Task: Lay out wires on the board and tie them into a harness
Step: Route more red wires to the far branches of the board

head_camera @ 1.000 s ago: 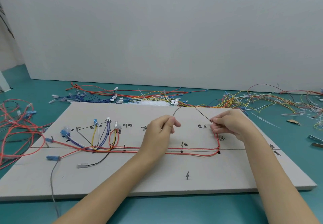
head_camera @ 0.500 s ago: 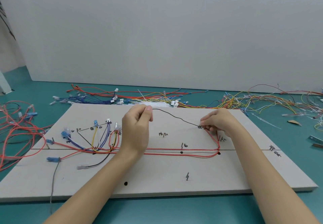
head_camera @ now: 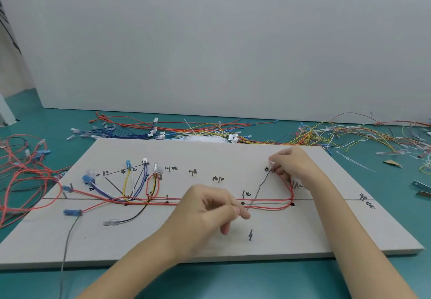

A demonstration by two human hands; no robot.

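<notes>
Both my hands pinch one thin, limp grey wire point(head_camera: 257, 191), left hand point(head_camera: 210, 212) at its near end, right hand point(head_camera: 289, 165) at its far end; I'd grip close to the ends.

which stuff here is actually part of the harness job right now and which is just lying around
In use:
- board
- dark wire, pinched by left hand and right hand
- red wires routed on the board

Lying about:
- loose wire pile behind the board
- red tangle at left
- cable ties
</notes>
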